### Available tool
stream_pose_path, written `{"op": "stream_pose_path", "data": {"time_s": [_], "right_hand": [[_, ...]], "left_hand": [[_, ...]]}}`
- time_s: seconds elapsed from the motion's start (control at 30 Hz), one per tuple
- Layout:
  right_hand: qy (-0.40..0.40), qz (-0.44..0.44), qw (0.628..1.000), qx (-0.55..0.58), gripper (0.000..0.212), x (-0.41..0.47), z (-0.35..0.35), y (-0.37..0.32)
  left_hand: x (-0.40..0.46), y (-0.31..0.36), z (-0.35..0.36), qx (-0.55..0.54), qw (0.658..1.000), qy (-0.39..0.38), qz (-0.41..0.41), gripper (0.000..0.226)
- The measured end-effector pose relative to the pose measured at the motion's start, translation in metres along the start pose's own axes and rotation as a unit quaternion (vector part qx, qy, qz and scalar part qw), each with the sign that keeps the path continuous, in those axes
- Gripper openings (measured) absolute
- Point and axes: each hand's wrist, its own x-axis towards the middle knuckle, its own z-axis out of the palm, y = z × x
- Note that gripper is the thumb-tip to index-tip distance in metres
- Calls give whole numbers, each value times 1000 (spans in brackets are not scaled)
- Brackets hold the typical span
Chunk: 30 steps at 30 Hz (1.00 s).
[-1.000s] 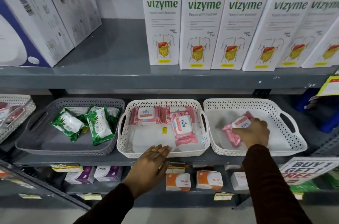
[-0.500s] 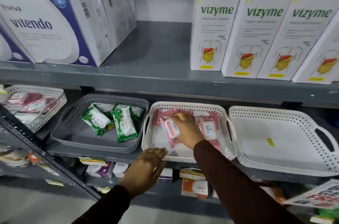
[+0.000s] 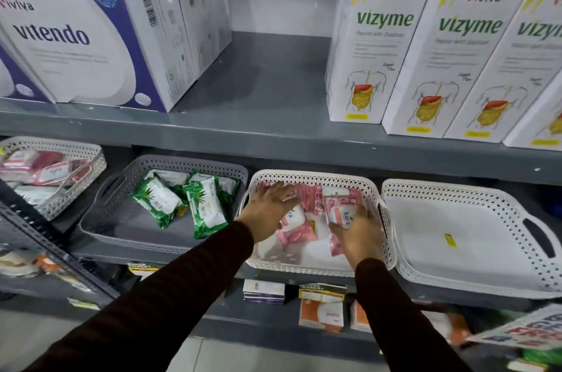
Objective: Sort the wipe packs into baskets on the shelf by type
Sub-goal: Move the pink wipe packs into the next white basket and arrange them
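Several pink wipe packs [image 3: 296,230] lie in the middle white basket [image 3: 319,266]. My left hand [image 3: 269,208] rests flat on the packs at the basket's left side, fingers spread. My right hand [image 3: 359,234] is on the basket's right side, fingers curled on a pink "kara" pack [image 3: 339,208]. Green wipe packs [image 3: 206,208] lie in the grey basket [image 3: 121,231] to the left. The white basket on the right [image 3: 468,277] holds no packs, only a small yellow sticker [image 3: 450,240].
Another white basket [image 3: 80,177] at far left holds pink and white packs. Vitendo boxes [image 3: 91,33] and tall Vizyme cartons [image 3: 371,36] stand on the upper shelf. Small orange boxes [image 3: 320,314] sit on the lower shelf. A slanted metal rack edge [image 3: 45,237] crosses the left.
My right hand carried a pink pack from the right basket into the middle one. My left hand rose from the shelf edge into the middle basket. The view shifted left.
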Motion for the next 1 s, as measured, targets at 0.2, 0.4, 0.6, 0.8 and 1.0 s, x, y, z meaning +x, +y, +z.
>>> {"op": "stream_pose_path", "data": {"time_s": [0.2,0.4,0.6,0.8,1.0], "right_hand": [[-49,-26,998,3,54,-14,-29,-20],[-213,-129,964,-96,68,-15,-56,-15],[-234,-137,960,-63,64,-20,-63,-14],[-183,-126,975,26,58,-16,-39,-26],[-146,-122,981,-28,55,-15,-21,-19]], "left_hand": [[7,-6,12,-33,998,-49,35,60],[-22,-12,43,-33,997,-59,48,52],[-28,-1,50,-17,996,-82,12,52],[-9,12,42,-149,984,-26,-93,28],[0,17,30,-158,980,-46,-112,29]]}}
